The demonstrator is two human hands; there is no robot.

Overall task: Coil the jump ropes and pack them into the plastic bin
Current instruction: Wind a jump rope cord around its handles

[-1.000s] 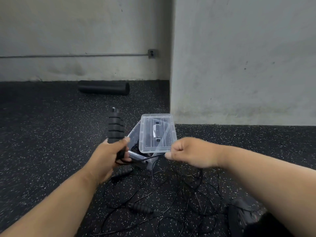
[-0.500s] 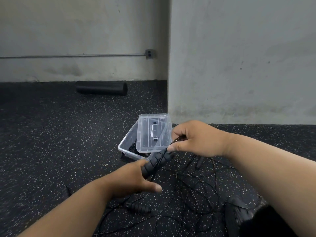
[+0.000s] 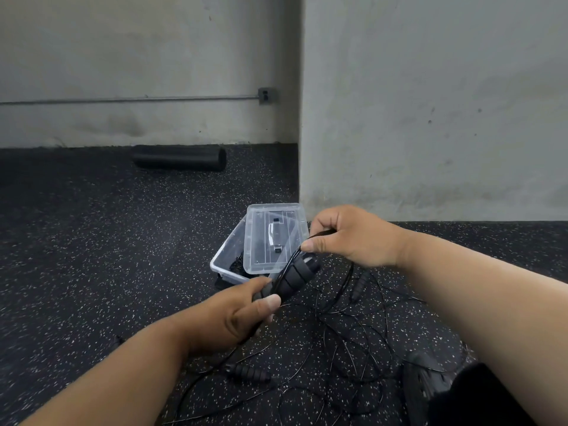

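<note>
Clearly the work is only partly done; most of the jump ropes [image 3: 347,339] lie as a loose black tangle on the speckled floor [image 3: 92,256], near the person and a little to the right, with one spare handle [image 3: 249,374] lying in the near middle and another handle [image 3: 358,287] raised among the cords further right. The left hand [image 3: 227,318] grips the near end of a ribbed black handle [image 3: 290,279], fingers and thumb curled round it, so that the handle slants up and away toward the right; the right hand [image 3: 350,238] pinches a thin black cord [image 3: 316,236] between thumb and curled fingers just above the handle's far tip, and the cord runs down along the handle toward the left hand. By the look of it, the person is laying the cord against the handle to start or carry on a coil; no finished loops show in either hand.

Just beyond the hands sits the plastic bin [image 3: 227,265], clear and open on its left side, with its lid [image 3: 275,238] resting askew across the right part of it; something dark lies inside at the near left corner, perhaps a rope already packed, though it is too small to tell. Left to do, as a judgement: coil this rope, set it in the bin, then untangle and coil whatever remains on the floor. A black foam roller [image 3: 179,158] lies far off by the wall [image 3: 138,56]; a dark shoe [image 3: 430,382] shows at the near right.
</note>
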